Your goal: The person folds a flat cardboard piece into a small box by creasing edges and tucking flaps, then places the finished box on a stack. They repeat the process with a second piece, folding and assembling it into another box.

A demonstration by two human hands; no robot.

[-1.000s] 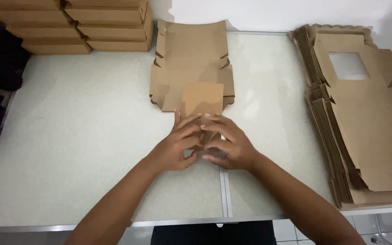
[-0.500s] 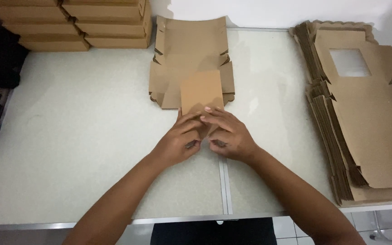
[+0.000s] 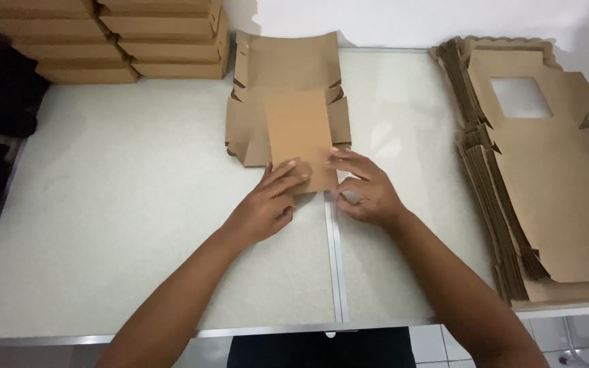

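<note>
At frame centre on the pale table (image 3: 138, 225), the left hand (image 3: 265, 208) and right hand (image 3: 366, 194) press spread fingertips on the near flap of a flat brown box blank (image 3: 288, 102). Folding appears underway; creasing this flap firmly seems next. Finished boxes (image 3: 103, 37) upper left, unfolded blanks (image 3: 547, 177) right.

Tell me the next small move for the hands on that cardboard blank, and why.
Probably press the folded panel flat and run the fingertips along its near edge. Both the left hand and right hand rest on that edge, and the panel lies folded over the flat box blank, seemingly not yet creased.
</note>
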